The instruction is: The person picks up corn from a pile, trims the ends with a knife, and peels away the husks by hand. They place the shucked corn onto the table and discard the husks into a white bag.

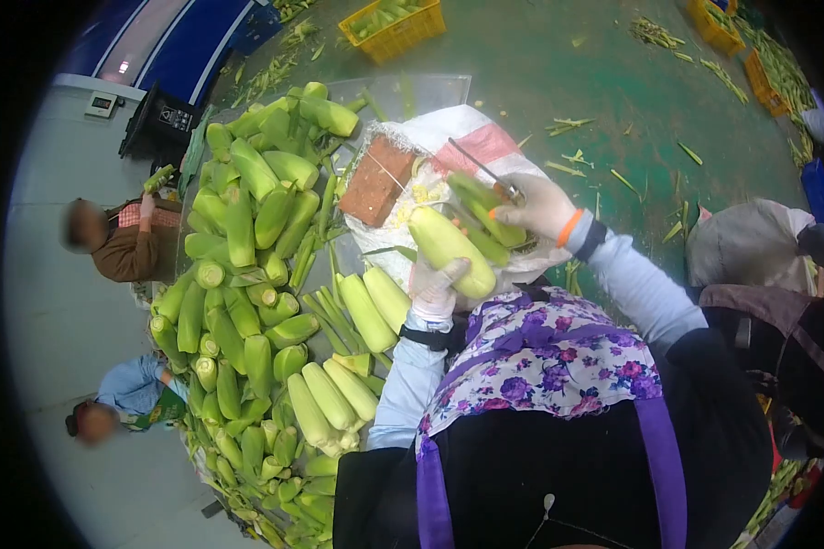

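My left hand (438, 289), in a pale glove, is wrapped around the lower part of a pale green corn ear (450, 249). My right hand (538, 212), gloved too, grips a knife (474, 165) whose thin blade points up and left, away from me. Darker green husk leaves (487, 218) lie between the ear and my right fingers. Below both hands is a white and pink woven sack (467, 133), with a red brick (375, 181) and yellowish corn scraps on it. Just left of my left hand, two pale trimmed ears (368, 311) rest side by side.
A large pile of unhusked corn (247, 238) covers the table's left side. Several trimmed ears (325, 407) form a row near me. A yellow crate (395, 27) stands on the floor beyond, among scattered husks. Two people (133, 242) work across the table; another person's sleeve shows at right.
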Tool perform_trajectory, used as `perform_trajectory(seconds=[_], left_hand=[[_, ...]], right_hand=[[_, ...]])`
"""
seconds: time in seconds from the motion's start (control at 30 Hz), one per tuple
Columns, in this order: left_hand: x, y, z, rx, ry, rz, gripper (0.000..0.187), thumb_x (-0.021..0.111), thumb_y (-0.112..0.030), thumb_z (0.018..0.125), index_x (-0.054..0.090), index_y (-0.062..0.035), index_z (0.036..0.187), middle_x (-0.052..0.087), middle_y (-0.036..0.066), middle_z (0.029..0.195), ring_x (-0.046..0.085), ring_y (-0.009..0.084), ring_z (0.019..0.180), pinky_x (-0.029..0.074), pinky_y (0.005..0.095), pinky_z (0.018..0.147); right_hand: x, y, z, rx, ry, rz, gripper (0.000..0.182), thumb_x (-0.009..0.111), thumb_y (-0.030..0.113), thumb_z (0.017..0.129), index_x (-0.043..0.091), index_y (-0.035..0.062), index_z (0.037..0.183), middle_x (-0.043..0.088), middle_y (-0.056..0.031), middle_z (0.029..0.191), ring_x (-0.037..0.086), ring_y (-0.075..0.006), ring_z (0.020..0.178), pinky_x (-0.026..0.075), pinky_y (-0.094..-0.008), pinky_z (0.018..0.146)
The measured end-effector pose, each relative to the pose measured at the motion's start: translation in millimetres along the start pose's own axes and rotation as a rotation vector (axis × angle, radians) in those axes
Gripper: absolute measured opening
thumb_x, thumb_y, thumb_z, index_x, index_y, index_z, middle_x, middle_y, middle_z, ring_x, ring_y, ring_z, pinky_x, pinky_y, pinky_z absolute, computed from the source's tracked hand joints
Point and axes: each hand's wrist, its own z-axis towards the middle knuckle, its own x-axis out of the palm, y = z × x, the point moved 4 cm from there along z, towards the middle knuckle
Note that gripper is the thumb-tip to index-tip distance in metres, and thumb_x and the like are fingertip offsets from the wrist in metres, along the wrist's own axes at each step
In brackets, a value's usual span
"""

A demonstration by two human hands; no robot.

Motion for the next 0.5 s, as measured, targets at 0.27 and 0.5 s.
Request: perform_trajectory(seconds=[0.27,0.5], left_hand=[[36.0,-23.1,-4.8,0.036,0.057,0.225,0.077,0.086,-0.003,0.070,0.046,-0.0053,0.136,0.061,0.007,0.121,0.062,0.0184,0.110,0.052,0.0342,0.094],[44.7,-20.1,-7.2,-0.002,0.149,0.210,0.074,0.086,-0.004,0.071,0.047,-0.0045,0.134,0.062,0.007,0.120,0.063,0.0181,0.107,0.053,0.0335,0.092]], right_hand=[[9.9,43.1,-31.1,-0.194,0.064,0.218,0.056,0.083,0.017,0.077,0.059,-0.0044,0.123,0.066,-0.0138,0.115,0.062,-0.0207,0.109,0.048,-0.0332,0.097],[-1.7,43.5,-45.0,-0.258,0.037,0.245,0.048,0.081,0.019,0.077,0.063,-0.0008,0.116,0.067,-0.0122,0.109,0.063,-0.0229,0.102,0.049,-0.0328,0.090]])
